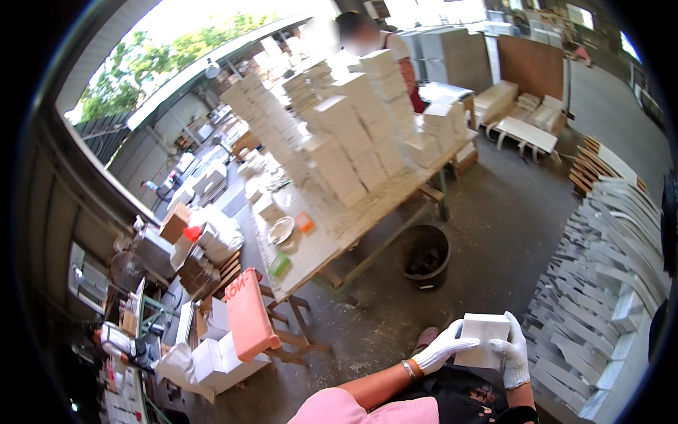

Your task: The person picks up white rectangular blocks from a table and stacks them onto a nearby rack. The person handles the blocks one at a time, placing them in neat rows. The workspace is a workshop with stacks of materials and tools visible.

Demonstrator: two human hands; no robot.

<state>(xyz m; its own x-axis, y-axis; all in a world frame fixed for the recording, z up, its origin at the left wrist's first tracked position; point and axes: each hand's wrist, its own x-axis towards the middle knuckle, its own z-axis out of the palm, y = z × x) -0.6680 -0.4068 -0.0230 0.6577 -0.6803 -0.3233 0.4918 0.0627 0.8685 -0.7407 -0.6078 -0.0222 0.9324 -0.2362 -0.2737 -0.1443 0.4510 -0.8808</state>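
A small white rectangular block (486, 328) is held in front of my body at the lower right; whether it is a box or solid cannot be made out. My left hand (446, 347), in a white knit glove, grips its left side with the thumb lying across the front face. On the opposite side my right hand (515, 355), gloved the same way, closes round the edge with its thumb on the front. The block's underside and back are hidden.
A wooden worktable (339, 237) carries tall stacks of white blocks (339, 127), with another person behind them. A dark bucket (422, 256) stands on the floor. An orange-topped stool (248, 311) is by the table's near corner; grey curved pieces (579, 297) lie in rows at right.
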